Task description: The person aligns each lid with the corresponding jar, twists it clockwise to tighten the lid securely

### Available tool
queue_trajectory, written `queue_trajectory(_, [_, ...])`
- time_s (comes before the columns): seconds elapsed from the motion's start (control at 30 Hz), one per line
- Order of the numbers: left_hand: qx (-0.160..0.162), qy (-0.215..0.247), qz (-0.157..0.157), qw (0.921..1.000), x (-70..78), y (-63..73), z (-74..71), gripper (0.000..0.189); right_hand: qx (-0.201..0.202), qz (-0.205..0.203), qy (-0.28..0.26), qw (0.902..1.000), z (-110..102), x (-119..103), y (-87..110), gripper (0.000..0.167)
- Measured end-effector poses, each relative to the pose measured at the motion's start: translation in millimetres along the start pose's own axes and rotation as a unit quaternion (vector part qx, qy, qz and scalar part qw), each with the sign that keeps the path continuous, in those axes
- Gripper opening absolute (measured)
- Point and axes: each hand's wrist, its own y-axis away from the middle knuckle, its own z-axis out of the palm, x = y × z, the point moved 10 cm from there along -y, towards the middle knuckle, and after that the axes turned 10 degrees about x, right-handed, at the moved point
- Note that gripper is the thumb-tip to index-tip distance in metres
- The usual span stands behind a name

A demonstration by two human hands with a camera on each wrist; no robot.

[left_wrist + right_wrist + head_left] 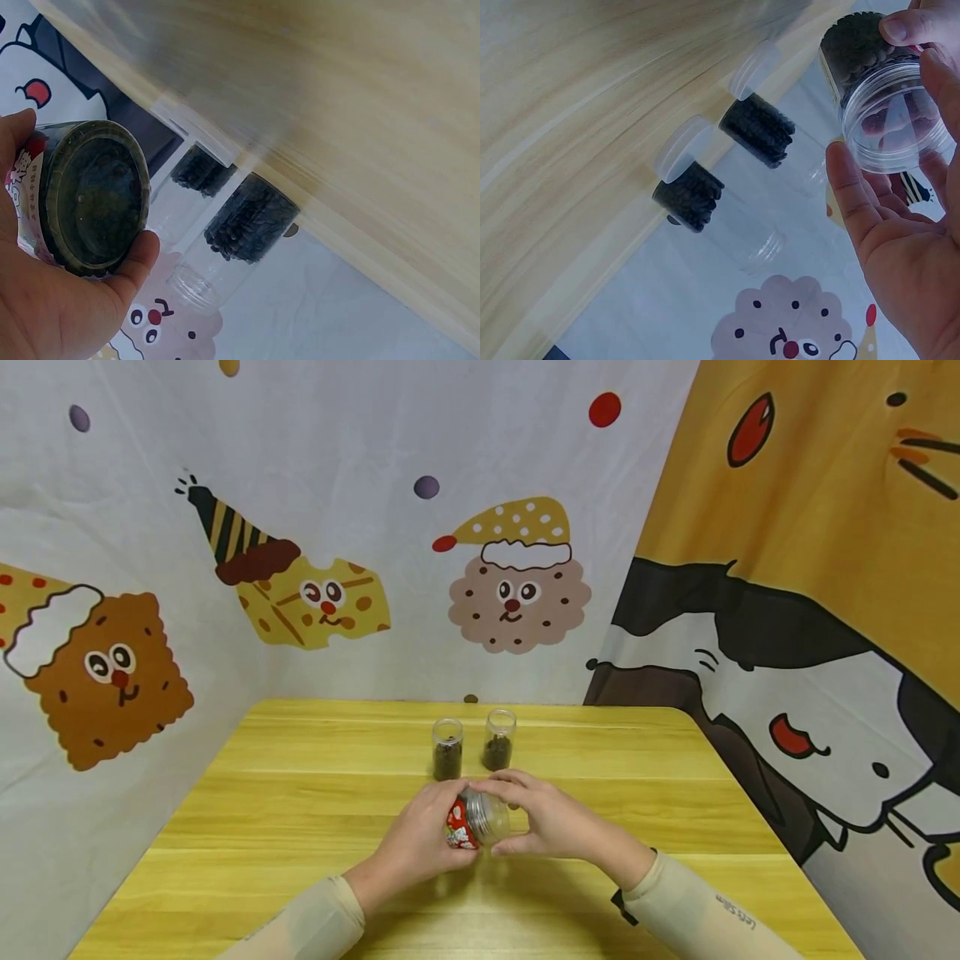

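A small clear jar with a red printed label (460, 827) and dark contents lies tilted between both hands. My left hand (420, 831) grips its body; in the left wrist view the jar's round base (99, 196) faces the camera. My right hand (551, 817) holds the clear screw lid (896, 124) with fingers and thumb curled around it, palm apart from it. Just beyond stand two upright open glass jars, the left one (447, 752) and the right one (498, 742), each partly filled with dark pellet-like pieces.
Two translucent lids, a nearer one (684, 150) and another (754, 71), lie on the wooden table (300, 810) close to the glass jars. A cartoon-printed cloth (337, 468) hangs behind the table's far edge.
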Motion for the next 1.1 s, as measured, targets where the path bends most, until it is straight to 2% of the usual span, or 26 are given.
queue_trajectory(0.4, [0.003, 0.003, 0.002, 1.0000, 1.0, -0.6, -0.6, 0.096, 0.027, -0.039, -0.017, 0.9987, -1.8, -3.8, -1.9, 0.092])
queue_trajectory(1.1, [0.005, 0.000, -0.002, 1.0000, -1.2, -0.6, 1.5, 0.096, 0.020, -0.027, -0.020, 0.9992, 1.1, -2.5, -3.0, 0.090])
